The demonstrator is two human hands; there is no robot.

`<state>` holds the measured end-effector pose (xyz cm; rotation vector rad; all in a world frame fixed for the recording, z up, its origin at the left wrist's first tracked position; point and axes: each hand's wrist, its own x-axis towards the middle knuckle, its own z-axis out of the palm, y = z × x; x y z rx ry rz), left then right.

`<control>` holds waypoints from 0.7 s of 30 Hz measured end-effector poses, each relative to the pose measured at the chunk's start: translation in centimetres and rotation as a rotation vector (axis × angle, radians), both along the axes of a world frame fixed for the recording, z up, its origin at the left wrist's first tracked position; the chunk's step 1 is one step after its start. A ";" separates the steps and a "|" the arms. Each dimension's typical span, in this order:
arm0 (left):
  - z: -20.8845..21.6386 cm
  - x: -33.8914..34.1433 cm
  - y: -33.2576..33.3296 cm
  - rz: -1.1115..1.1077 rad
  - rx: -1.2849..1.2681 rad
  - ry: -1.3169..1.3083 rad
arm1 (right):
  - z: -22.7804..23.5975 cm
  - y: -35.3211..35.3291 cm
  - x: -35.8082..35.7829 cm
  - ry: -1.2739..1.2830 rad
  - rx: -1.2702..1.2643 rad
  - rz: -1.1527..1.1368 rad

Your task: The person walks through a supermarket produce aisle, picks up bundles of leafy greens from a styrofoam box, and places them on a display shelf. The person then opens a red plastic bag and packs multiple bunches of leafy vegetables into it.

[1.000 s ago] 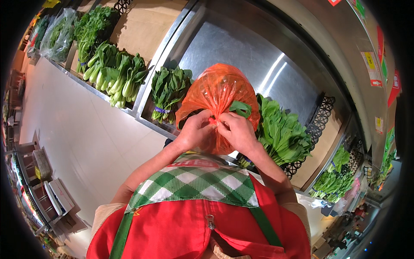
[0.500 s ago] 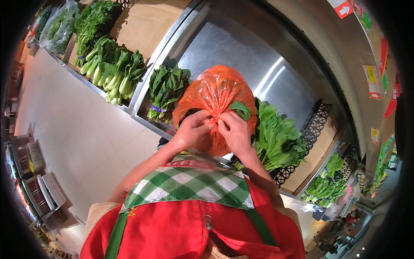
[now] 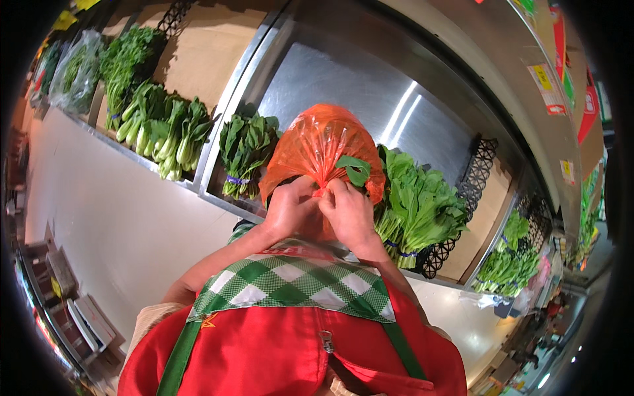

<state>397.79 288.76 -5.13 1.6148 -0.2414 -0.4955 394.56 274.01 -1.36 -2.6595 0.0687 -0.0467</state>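
Hands (image 3: 289,208) on gathered orange bag (image 3: 317,142)

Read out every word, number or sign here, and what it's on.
Nothing legible to quote.
Large yellow-and-white label, right: too small.
Small yellow-and-white label, below it: too small.
Red sign, far right: blurred.
Red-and-green apron, upper edge: lettering too slanted.

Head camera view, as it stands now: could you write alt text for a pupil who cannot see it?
A person's left hand and right hand pinch the gathered neck of an orange plastic bag at a metal display counter. A dark leafy bunch lies left of the bag, lighter leafy greens right. The person wears red with green-and-white checked trim.
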 end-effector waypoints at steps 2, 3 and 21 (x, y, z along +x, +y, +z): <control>-0.2 0.3 0.1 -0.039 0.035 -0.086 | 0.1 0.3 -0.5 0.065 -0.012 -0.031; -0.2 0.5 0.3 -0.061 0.023 -0.091 | 0.1 0.5 -0.7 0.085 -0.009 -0.045; -2.8 4.6 1.7 -0.399 -0.357 0.359 | 1.3 4.0 -3.2 0.106 0.952 -0.552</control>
